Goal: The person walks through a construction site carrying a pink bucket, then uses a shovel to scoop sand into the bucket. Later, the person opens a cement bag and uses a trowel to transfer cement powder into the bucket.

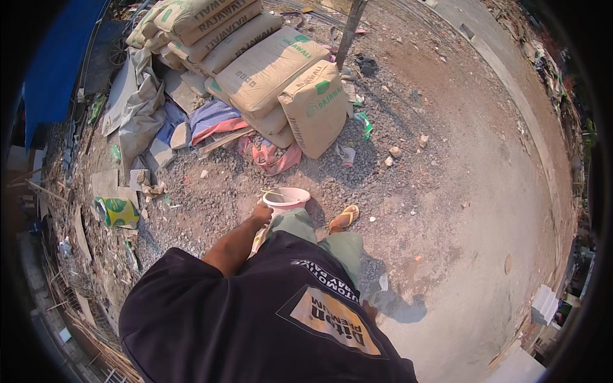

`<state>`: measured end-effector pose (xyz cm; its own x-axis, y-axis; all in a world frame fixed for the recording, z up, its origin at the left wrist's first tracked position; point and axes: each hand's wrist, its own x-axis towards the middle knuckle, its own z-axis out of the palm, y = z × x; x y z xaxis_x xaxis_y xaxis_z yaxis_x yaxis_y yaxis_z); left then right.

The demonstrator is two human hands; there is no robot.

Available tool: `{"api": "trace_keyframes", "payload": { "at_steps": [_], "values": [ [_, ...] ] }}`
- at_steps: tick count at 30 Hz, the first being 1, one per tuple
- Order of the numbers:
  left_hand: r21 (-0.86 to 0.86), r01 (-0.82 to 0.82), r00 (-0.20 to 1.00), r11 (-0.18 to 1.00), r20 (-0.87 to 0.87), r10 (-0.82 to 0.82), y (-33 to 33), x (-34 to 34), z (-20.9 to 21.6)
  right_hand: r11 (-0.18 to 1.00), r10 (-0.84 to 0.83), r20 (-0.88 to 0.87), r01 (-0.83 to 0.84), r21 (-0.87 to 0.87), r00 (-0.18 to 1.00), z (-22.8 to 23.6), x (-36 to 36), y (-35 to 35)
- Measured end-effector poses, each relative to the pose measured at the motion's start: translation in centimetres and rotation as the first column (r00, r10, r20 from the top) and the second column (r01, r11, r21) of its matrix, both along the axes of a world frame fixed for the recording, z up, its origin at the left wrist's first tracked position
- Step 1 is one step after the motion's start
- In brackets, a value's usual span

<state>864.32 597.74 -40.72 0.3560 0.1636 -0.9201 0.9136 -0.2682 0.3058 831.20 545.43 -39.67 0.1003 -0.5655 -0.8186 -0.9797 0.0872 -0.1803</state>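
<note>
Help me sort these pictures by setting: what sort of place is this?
Probably an outdoor building site or materials yard: stacked bulging brown paper-like sacks, loose grey stone gravel and a pale straight wooden strip suggest it.

Bold dark capitals are running along the stacked tan paper sacks (220,39). On the tan paper sack leaning at the front (317,121), green lettering is showing beside a green emblem, with dark capitals following its side. White capitals are crossing the person's black short-sleeved shirt (236,313), and dark lettering is filling its yellow-and-white rectangular panel (332,319), reading upside down from here.
</note>
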Motion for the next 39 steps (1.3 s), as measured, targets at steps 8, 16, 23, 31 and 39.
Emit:
{"api": "trace_keyframes", "payload": {
  "at_steps": [8,16,23,31,39],
  "values": [
    [0.193,0.140,0.958,0.971,0.220,-0.182,-6.3,0.9,1.8,0.910,0.413,0.392,-0.353,-0.218,0.822,8.0,39.5,-13.5],
    [-0.035,-0.483,0.868,0.875,0.116,0.483,-8.3,7.7,1.0,0.535,0.775,0.461,-0.837,-0.112,0.433,2.6,53.4,2.4],
    [0.032,-0.708,0.703,0.705,0.121,0.701,-10.4,6.4,-7.8,0.233,0.853,0.518,-0.938,-0.258,0.070,-10.2,72.6,22.0],
    [0.154,-0.769,0.631,0.620,0.032,0.775,-10.2,10.1,-7.1,0.071,0.923,0.385,-0.980,-0.188,-0.007,-11.3,81.7,33.9],
    [0.157,-0.720,0.621,0.676,0.580,0.527,-6.1,24.9,-8.5,0.109,0.916,0.398,-0.988,-0.110,0.057,-10.4,84.3,34.9]
  ]
}}
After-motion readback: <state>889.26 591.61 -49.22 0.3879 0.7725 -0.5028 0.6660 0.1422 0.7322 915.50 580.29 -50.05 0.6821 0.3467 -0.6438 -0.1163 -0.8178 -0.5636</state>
